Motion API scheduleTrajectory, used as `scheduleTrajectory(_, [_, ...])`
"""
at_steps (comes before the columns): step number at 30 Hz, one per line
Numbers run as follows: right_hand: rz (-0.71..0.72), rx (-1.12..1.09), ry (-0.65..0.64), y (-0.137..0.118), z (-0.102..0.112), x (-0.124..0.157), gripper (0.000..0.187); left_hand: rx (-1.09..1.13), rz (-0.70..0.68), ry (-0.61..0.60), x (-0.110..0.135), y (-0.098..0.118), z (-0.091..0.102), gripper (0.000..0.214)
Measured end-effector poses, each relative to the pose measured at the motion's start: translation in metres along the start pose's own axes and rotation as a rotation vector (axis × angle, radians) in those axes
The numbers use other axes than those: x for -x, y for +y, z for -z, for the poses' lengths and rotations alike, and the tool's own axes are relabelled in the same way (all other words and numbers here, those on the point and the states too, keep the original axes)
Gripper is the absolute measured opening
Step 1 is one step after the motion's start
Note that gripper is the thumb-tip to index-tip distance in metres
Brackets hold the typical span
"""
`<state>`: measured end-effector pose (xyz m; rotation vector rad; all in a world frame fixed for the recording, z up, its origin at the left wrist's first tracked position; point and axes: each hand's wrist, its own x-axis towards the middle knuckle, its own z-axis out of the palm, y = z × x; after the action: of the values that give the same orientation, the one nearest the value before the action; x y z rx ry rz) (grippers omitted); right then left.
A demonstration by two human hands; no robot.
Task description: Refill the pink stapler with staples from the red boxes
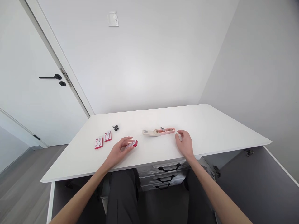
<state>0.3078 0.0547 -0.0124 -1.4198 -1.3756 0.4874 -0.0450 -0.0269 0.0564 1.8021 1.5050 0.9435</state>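
My left hand [120,151] has its thumb and fingers closed round a small red-and-white box [134,143], low over the white tabletop. To the right of it lies an opened narrow case [167,132] with a pink tray and a cream lid [149,133] folded out to the left. Small metal pieces show inside the tray, too small to name. Just off the case's right end, my right hand [184,143] rests by the tabletop, its fingers loosely bent and apart, with nothing in them.
Two more red-and-white boxes, one nearer [98,142] and one farther [107,136], lie at the left. Behind them sits a small black clip-like object [116,128]. Drawers with black handles [169,168] are under the front edge of the white desk [201,119]. A wall stands behind.
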Motion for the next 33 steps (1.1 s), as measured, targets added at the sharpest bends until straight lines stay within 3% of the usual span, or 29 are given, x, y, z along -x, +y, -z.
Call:
scheduleTrajectory(4, [-0.017,-0.04,-0.075,-0.009,0.003,0.001,0.028,0.044,-0.065,-0.077,-0.011,0.009,-0.026,0.056])
scheduleTrajectory(10, [0.062,-0.11,-0.459,-0.019,0.006,0.003,0.033,-0.009,-0.169,-0.169,-0.03,0.025,-0.063,0.052])
scheduleTrajectory(14, [0.089,-0.114,-0.585,-0.023,0.012,0.002,0.037,-0.055,-0.22,-0.192,-0.043,0.034,-0.083,0.049])
scheduleTrajectory(23, [0.094,-0.1,-0.699,-0.026,0.017,-0.001,0.028,-0.064,-0.271,-0.224,-0.053,0.035,-0.094,0.046])
scheduleTrajectory(33, [0.155,0.021,-0.701,-0.035,0.015,0.001,0.02,-0.167,-0.375,-0.274,-0.051,0.034,-0.096,0.043])
